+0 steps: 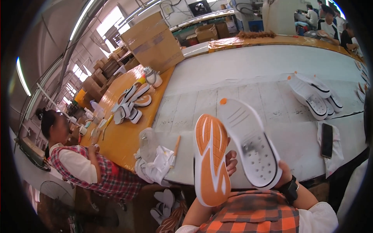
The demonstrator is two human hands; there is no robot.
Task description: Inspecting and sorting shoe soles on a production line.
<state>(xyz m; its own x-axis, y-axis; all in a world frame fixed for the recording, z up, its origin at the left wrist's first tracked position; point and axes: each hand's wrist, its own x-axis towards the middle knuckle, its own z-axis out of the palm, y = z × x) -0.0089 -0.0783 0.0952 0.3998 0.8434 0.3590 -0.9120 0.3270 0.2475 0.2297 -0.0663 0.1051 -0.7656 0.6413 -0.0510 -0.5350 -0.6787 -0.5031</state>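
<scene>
My left hand (231, 162) is mostly hidden behind a shoe sole (211, 155) with an orange tread and white edges; its fingers curl past the right side. The tread faces me, and the sole stands nearly upright. In my right hand (285, 175) is a white shoe sole (248, 143), gripped by the heel end with its inner side up. That sole has rows of holes at the heel, a grey smudge beside them and an orange tab at the toe. The two soles are close together, over the near edge of the white-topped table (186, 105).
More white soles (311, 95) lie stacked at the right, near a dark phone (326, 140) on a cloth. White cloth (161, 163) and an orange stick (175, 149) lie left. Soles (132, 101) and a large carton (153, 42) sit on the orange-topped table. A co-worker (81, 163) is at the left.
</scene>
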